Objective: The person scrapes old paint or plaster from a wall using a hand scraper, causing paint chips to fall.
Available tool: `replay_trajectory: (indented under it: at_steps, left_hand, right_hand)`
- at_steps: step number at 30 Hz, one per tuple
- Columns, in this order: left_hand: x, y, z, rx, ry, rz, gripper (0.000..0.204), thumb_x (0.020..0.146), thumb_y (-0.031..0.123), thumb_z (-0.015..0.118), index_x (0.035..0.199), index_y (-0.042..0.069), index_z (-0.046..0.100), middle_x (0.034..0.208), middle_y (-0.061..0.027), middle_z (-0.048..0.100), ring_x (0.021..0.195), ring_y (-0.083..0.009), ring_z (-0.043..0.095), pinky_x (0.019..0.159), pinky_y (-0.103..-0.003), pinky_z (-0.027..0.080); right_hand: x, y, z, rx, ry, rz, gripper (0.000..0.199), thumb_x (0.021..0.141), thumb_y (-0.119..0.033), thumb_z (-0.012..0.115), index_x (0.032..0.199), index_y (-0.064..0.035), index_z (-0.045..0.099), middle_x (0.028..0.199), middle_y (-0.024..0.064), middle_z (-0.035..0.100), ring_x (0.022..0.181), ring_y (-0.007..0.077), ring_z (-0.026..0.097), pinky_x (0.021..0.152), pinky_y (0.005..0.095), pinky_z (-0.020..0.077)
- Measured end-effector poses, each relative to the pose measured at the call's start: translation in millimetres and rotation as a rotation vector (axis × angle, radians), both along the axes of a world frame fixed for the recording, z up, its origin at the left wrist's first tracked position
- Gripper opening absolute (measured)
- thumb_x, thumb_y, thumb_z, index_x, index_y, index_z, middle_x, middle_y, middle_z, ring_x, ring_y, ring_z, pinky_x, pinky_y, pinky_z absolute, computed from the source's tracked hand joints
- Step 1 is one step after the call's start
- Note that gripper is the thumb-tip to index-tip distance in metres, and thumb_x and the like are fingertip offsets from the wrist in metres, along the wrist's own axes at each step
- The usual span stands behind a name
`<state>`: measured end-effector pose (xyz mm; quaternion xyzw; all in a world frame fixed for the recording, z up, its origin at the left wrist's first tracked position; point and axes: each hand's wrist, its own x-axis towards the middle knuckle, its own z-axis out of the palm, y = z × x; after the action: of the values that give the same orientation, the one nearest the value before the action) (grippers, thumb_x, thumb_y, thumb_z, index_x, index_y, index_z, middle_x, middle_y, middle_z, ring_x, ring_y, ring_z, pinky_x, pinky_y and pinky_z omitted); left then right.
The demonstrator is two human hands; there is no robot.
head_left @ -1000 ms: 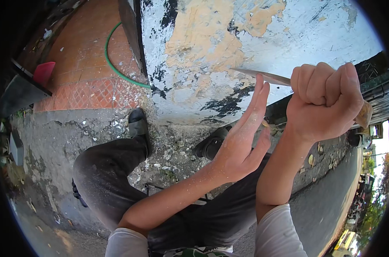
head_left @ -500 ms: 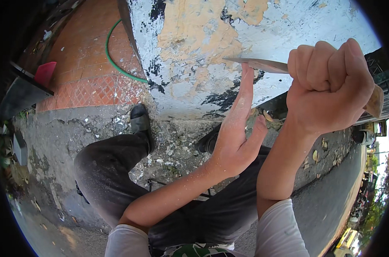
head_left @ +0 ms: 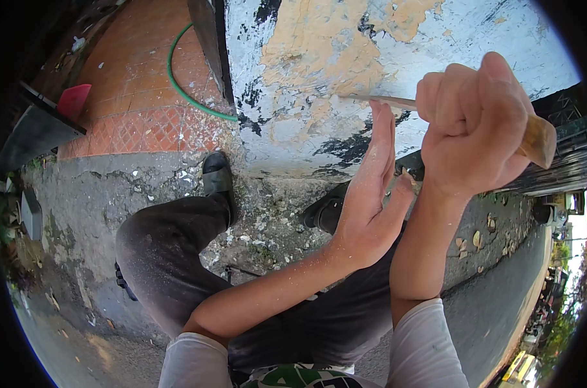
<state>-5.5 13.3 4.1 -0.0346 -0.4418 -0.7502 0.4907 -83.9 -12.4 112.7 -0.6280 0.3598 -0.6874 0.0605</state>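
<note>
My right hand (head_left: 471, 129) is wrapped in a fist around a scraper; its wooden handle (head_left: 540, 142) sticks out behind the fist. The scraper's thin metal blade (head_left: 398, 102) is seen nearly edge-on, pointing left, with its tip at the wall (head_left: 313, 55). That wall has peeling white and tan paint with black patches. My left hand (head_left: 369, 223) is dusty, its fingers stretched straight and held together, the thumb apart. Those fingertips rest against the blade near its tip. The exact contact of tip and wall is hard to make out.
Paint flakes litter the rough concrete (head_left: 170, 178) around my sandals (head_left: 216, 173). A green hose (head_left: 177, 81) curves over orange tiles (head_left: 135, 84) left of the wall. At far left stand a dark panel (head_left: 38, 139) and a pink object (head_left: 74, 100). A road (head_left: 500, 291) runs at right.
The blade now shows thinner and its handle has swung slightly lower. My right fist has moved a little left; my left fingers still touch the blade. The whole view has shifted slightly.
</note>
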Motion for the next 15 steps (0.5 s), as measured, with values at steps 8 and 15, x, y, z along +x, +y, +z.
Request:
replay_trajectory:
  at_steps: [8,15]
  left_hand:
    - [10,-15,-2,-0.261,-0.134,0.072,0.07,0.1,0.006,0.039,0.149,-0.005,-0.01,0.159,-0.0162,-0.01,0.147,-0.0243,-0.006,0.117,-0.036,0.004]
    - [7,-13,-7,-0.239,-0.156,0.11,0.07,0.1,0.008,0.039,0.149,-0.005,-0.01,0.159,-0.0173,-0.011,0.147,-0.025,-0.007,0.118,-0.036,0.002]
  right_hand:
    - [-5,7,12,0.046,0.048,0.137,0.041,0.093,-0.018,0.037,0.055,-0.0156,0.024,0.044,-0.0025,0.02,0.038,0.0087,0.014,0.038,0.0294,0.0129]
    - [-2,0,10,0.0,0.039,0.177,0.041,0.092,-0.014,0.045,0.055,-0.0129,0.027,0.046,-0.0017,0.025,0.039,0.0079,0.017,0.038,0.0288,0.0144]
